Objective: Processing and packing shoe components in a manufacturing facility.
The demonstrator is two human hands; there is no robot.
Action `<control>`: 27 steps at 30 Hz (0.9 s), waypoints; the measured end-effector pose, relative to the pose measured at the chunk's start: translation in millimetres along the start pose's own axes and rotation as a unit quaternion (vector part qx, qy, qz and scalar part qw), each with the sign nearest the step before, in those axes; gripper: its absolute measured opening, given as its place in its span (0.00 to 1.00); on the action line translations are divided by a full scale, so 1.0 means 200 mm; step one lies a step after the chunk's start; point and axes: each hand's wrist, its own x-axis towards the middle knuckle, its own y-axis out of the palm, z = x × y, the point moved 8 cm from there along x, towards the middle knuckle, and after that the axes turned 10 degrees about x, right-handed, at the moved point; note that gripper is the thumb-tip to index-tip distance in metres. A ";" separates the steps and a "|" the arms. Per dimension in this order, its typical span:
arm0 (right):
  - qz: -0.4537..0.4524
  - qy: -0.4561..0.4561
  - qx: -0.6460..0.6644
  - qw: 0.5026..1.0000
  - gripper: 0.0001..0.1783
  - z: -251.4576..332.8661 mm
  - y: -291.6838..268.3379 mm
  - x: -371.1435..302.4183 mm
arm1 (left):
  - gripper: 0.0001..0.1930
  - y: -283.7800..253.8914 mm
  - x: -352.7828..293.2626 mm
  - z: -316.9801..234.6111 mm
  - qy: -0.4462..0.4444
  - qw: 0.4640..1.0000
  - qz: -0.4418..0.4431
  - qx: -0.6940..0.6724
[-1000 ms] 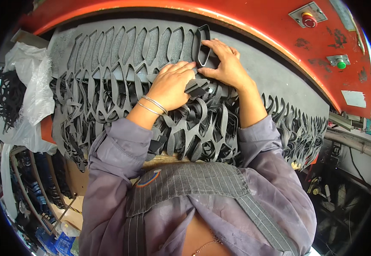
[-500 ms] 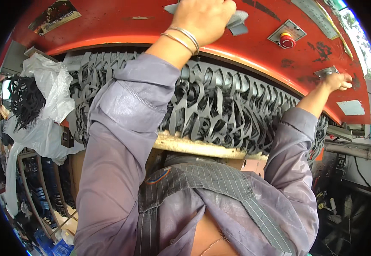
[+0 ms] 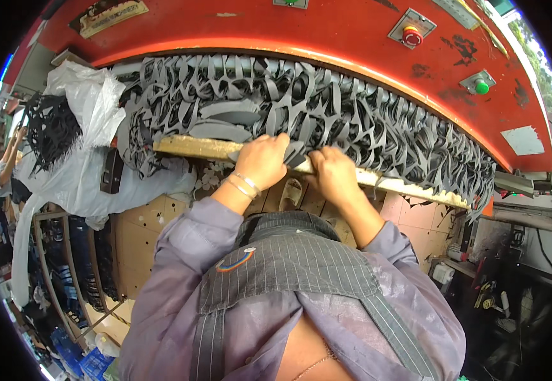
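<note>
A pale, worn board [image 3: 409,185] carries a layered grey foam-like sheet [image 3: 352,105] cut through into a web of curved strips. At the board's front edge my left hand [image 3: 260,166] is closed, with grey cut pieces [image 3: 295,154] sticking out beside its fingers. Close to its right, my right hand [image 3: 337,174] is curled over the same edge; its fingertips are partly hidden. Several loose leaf-shaped grey pieces [image 3: 228,116] lie on the web, just beyond my left hand.
Behind the board runs a red machine front [image 3: 352,38] with a red button [image 3: 412,37] and a green button [image 3: 481,87]. At left, white plastic sacking [image 3: 92,105] hangs beside black webbed scrap [image 3: 50,133] and a metal rack [image 3: 50,273]. Tiled floor [image 3: 142,235] shows below.
Both hands have come down from the red machine front to the board's front edge, close together. The green button, earlier under my right hand, is uncovered.
</note>
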 end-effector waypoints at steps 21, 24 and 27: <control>0.009 0.190 0.059 0.980 0.41 -0.42 -0.07 0.92 | 0.11 -0.08 0.39 0.01 0.051 0.999 -0.003 0.020; 0.019 0.254 0.309 0.916 0.26 -0.58 -0.04 0.83 | 0.17 -0.05 0.33 0.00 0.063 0.997 -0.038 -0.013; -0.046 0.231 0.544 0.805 0.18 -0.62 -0.16 0.62 | 0.21 0.04 0.38 0.06 -0.024 0.991 0.078 -0.108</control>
